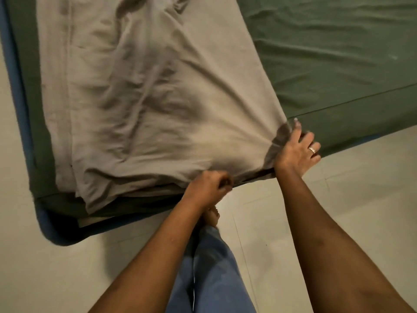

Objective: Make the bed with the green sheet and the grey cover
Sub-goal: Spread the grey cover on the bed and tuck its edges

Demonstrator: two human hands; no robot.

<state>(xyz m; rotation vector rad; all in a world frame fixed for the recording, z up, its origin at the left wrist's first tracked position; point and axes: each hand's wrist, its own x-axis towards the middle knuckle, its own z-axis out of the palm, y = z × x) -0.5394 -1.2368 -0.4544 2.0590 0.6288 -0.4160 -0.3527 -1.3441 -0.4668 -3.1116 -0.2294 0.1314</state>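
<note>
The green sheet (334, 55) covers the mattress and lies fairly flat, with small wrinkles. The grey cover (144, 91) lies folded and creased over the left part of the bed, its near edge at the mattress side. My left hand (208, 185) grips that near edge in a fist. My right hand (296, 147), with a ring on one finger, holds the cover's near right corner, which is bunched and stretched toward it; the fingertips are blurred.
The blue mattress (50, 229) rests low on a pale floor (338, 188); its rounded corner is at the lower left. My leg in blue trousers (212, 267) and bare foot stand close to the mattress side, below my left hand.
</note>
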